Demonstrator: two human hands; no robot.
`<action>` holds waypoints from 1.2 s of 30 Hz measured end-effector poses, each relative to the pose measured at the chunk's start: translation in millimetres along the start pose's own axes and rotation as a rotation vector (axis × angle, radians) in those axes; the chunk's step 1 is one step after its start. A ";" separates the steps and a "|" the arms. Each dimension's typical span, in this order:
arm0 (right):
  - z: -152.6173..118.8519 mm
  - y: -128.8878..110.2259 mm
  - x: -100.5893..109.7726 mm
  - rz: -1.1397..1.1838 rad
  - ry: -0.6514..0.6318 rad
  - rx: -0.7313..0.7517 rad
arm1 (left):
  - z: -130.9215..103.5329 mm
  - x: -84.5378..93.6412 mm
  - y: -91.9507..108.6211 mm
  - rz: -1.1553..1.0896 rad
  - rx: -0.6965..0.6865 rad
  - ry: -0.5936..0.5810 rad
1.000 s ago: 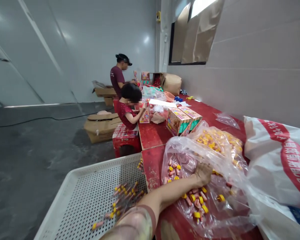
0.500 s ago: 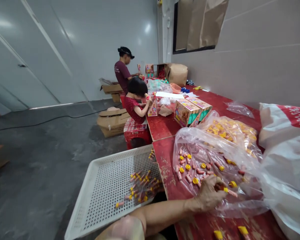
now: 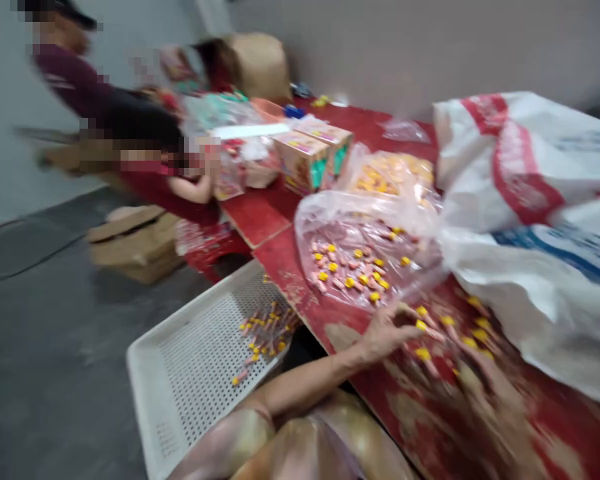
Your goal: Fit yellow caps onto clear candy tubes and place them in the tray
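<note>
My left hand (image 3: 387, 332) is over the red table (image 3: 340, 337), thumb and fingertips closed on a small pink stick with a yellow cap (image 3: 421, 326). My right hand (image 3: 497, 397) is low on the right above the tabletop, smeared by motion; its fingers cannot be made out clearly. Between and beyond the hands lie several more yellow-capped pink sticks (image 3: 423, 355). Just past my left hand, a clear plastic bag (image 3: 307, 223) is spread out with many loose pink pieces and yellow caps on it.
A white perforated tray (image 3: 145, 363) with capped sticks stands left of the table. Behind the bag are another bag of yellow caps (image 3: 380, 180) and display boxes (image 3: 300, 160). White sacks (image 3: 480, 260) line the right. Two people sit or stand at the far left.
The view has swung right and down. My left hand has moved off the plastic bag toward me with a capped stick, and my right hand has come into view.
</note>
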State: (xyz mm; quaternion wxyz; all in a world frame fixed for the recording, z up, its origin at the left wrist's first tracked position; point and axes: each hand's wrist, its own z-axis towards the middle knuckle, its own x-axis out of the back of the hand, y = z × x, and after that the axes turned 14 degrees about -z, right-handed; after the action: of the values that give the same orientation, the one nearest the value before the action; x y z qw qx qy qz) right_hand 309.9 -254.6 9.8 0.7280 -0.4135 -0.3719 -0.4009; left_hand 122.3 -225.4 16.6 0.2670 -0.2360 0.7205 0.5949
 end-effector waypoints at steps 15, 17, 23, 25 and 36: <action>-6.0 -46.6 -14.3 -0.053 0.026 0.080 | -33.6 15.0 -0.8 0.458 0.025 -0.006; -9.4 -54.3 -8.5 -0.136 -0.092 0.135 | -43.3 22.2 0.6 0.594 0.049 -0.099; -24.5 -71.9 -9.3 -0.519 -0.264 0.267 | -57.6 34.9 -6.6 0.836 -0.073 -0.194; -27.4 -76.5 -16.4 -0.576 -0.298 0.242 | -53.3 36.3 -8.6 0.819 -0.126 -0.108; -18.9 -52.1 -23.9 -0.323 -0.118 0.286 | -13.8 36.9 13.1 0.871 -0.462 -0.045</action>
State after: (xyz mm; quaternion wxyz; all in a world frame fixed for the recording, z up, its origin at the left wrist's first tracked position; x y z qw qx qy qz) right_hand 257.9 -282.6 -2.5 0.6825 -0.2639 -0.5284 -0.4305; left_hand 84.8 -237.4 3.7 -0.0502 0.0471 0.5956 0.8003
